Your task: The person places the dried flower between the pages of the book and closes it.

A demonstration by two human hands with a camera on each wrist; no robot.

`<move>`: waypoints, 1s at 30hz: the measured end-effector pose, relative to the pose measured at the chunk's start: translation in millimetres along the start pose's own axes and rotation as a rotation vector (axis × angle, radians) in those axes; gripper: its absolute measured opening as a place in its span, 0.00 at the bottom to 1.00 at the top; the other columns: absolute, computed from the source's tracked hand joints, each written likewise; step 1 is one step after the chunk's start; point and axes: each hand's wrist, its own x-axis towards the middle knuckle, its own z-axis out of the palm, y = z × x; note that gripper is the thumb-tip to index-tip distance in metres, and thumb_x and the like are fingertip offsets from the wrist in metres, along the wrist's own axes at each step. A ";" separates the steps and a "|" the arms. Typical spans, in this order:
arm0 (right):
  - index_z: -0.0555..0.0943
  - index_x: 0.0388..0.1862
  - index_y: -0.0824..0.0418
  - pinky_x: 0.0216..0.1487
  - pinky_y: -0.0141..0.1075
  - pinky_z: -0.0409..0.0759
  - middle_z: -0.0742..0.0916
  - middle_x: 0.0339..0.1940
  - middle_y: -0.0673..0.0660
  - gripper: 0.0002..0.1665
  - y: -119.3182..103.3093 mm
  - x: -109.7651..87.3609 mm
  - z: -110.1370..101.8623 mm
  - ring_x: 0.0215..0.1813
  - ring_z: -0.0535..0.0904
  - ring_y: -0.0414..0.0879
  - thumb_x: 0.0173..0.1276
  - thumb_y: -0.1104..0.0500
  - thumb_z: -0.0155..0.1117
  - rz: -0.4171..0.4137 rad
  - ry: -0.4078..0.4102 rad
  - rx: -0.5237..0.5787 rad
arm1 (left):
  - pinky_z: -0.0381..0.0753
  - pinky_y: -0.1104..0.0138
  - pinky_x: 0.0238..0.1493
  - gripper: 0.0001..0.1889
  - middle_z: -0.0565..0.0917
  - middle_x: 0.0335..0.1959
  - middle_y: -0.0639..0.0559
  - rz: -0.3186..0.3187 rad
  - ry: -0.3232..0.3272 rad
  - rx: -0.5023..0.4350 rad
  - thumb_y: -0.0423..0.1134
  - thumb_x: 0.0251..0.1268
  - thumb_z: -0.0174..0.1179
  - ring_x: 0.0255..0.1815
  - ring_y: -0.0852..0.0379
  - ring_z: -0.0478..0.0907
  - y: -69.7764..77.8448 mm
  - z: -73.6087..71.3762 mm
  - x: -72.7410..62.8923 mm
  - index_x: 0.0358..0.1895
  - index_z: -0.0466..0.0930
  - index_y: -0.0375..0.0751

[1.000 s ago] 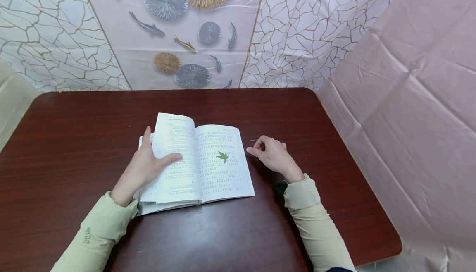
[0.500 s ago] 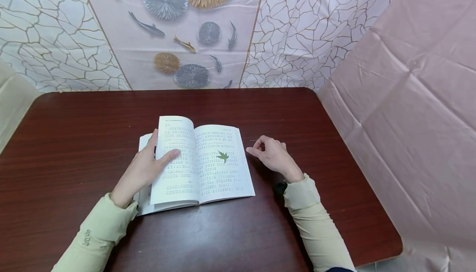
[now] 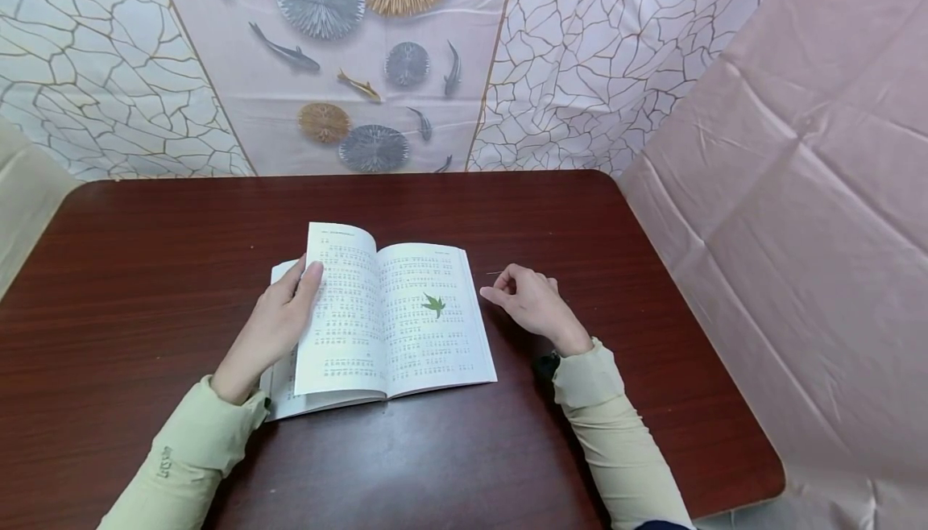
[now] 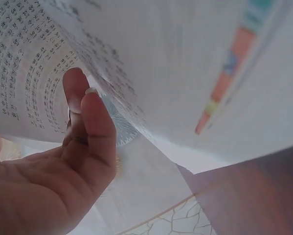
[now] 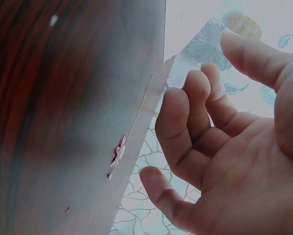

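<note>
An open book (image 3: 442, 357) lies on the table, a green star-shaped leaf (image 3: 434, 305) on its right page. My left hand (image 3: 270, 330) holds a lifted left page (image 3: 341, 312) at its outer edge, thumb in front and fingers behind. In the left wrist view those fingers (image 4: 98, 122) bend up beside the curved sheet; most of the thumb is hidden. My right hand (image 3: 535, 302) is right of the book, fingers loosely curled around nothing. Close to it, in the right wrist view, a thin-stemmed thing with a pale flower-like head (image 5: 119, 152) lies on the table.
The dark reddish-brown table (image 3: 181, 256) has rounded far corners. Behind it hangs a patterned cloth (image 3: 391, 55), with a plain pinkish cloth (image 3: 812, 232) along the right side. Something dark (image 3: 545, 366) shows by the right cuff.
The left thumb has slid leftward from the page's middle to its outer edge. The lifted sheet has shifted slightly, showing more of the pages beneath. The right hand has stayed put.
</note>
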 end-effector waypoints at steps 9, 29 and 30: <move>0.77 0.36 0.56 0.52 0.48 0.60 0.80 0.22 0.53 0.17 0.1 0.3 -0.1 0.32 0.73 0.48 0.69 0.43 0.62 0.006 0.002 0.004 | 0.72 0.51 0.59 0.41 0.74 0.58 0.27 0.064 0.008 -0.093 0.61 0.77 0.19 0.60 0.39 0.73 -5.4 1.2 1.1 0.73 0.55 0.27; 0.77 0.37 0.56 0.55 0.50 0.60 0.80 0.23 0.53 0.17 0.8 1.4 -1.8 0.32 0.73 0.48 0.69 0.43 0.62 0.007 0.001 -0.003 | 0.71 0.59 0.41 0.36 0.76 0.49 0.39 -0.048 0.004 0.077 0.52 0.74 0.46 0.44 0.47 0.73 -3.7 0.8 0.7 0.75 0.52 0.31; 0.77 0.37 0.56 0.55 0.49 0.60 0.80 0.23 0.53 0.17 0.8 1.4 -1.6 0.32 0.73 0.48 0.69 0.43 0.62 0.006 0.001 -0.002 | 0.71 0.57 0.44 0.36 0.75 0.52 0.37 -0.053 0.004 0.083 0.51 0.74 0.46 0.46 0.46 0.73 -3.4 1.0 0.6 0.75 0.51 0.30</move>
